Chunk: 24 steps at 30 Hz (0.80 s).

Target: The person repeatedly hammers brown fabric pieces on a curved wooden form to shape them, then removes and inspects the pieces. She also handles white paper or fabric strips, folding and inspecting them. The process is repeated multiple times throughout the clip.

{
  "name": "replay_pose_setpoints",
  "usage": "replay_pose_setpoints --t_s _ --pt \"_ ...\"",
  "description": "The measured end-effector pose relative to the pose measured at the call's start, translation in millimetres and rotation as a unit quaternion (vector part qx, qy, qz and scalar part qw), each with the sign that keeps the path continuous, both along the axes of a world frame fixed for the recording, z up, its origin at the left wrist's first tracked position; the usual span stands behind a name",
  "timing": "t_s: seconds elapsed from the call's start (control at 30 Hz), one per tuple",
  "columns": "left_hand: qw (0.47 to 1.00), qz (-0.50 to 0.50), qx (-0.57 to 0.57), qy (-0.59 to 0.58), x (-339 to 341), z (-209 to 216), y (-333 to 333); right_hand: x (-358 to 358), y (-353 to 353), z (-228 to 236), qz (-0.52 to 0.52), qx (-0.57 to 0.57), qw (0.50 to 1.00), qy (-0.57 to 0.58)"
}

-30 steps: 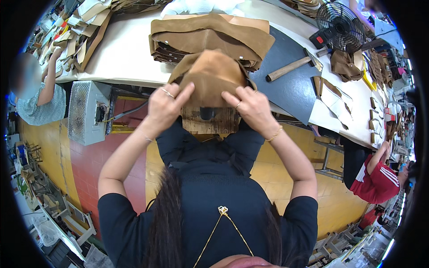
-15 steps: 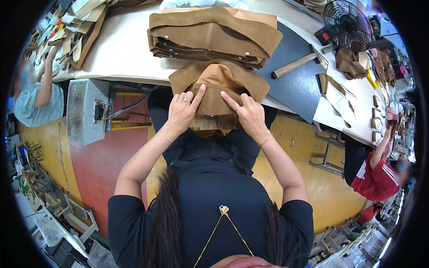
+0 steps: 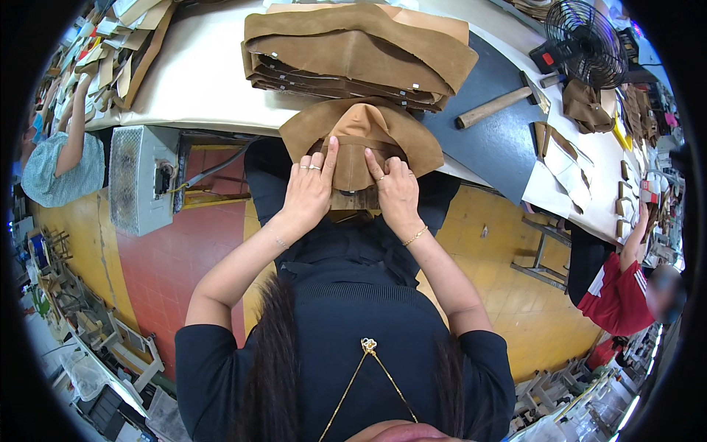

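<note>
A brown suede hat-shaped piece (image 3: 294, 131) with a smooth tan domed middle (image 3: 361, 120) and a stitched band lies at the table's near edge. My left hand (image 3: 313, 184) grips its near left part, index finger stretched along the band and the other fingers bent. On the near right, my right hand (image 3: 398, 191) holds it too, with its index fingertip on the band close to the centre seam. Both thumbs are largely hidden. Just behind lies a thick stack of similar brown suede pieces (image 3: 353, 55). A wooden block (image 3: 356, 201) shows below the piece.
At right, a hammer (image 3: 497, 107) lies on a dark grey mat (image 3: 479, 151), near leather scraps (image 3: 563, 151) and a black fan (image 3: 585, 44). A grey metal box (image 3: 143, 180) stands left of my legs. Other people (image 3: 62, 173) (image 3: 618, 291) work on both sides.
My right hand has moved left, nearer the centre seam and my left hand. My left hand has shifted slightly right, its index finger still on the band.
</note>
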<state>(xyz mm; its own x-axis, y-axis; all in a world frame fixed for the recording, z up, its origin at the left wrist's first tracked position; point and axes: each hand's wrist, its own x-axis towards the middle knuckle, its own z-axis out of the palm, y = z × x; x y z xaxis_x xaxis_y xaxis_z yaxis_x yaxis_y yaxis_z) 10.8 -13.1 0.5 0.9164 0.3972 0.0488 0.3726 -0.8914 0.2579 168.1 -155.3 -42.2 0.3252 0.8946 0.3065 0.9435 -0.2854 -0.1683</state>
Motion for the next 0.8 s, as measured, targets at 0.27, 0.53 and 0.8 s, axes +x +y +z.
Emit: replay_pose_setpoints --t_s 0.27,0.53,0.8 --pt "0.98 0.12 -0.157 0.013 17 28 -25 -2 0 3 0.002 -0.019 0.998 0.065" --pt "0.971 0.203 -0.118 -0.034 27 9 -42 112 -14 105 0.007 0.009 0.814 0.581" --pt "0.978 0.187 -0.072 -0.058 29 2 -40 253 7 50 -0.432 0.022 0.894 0.114"
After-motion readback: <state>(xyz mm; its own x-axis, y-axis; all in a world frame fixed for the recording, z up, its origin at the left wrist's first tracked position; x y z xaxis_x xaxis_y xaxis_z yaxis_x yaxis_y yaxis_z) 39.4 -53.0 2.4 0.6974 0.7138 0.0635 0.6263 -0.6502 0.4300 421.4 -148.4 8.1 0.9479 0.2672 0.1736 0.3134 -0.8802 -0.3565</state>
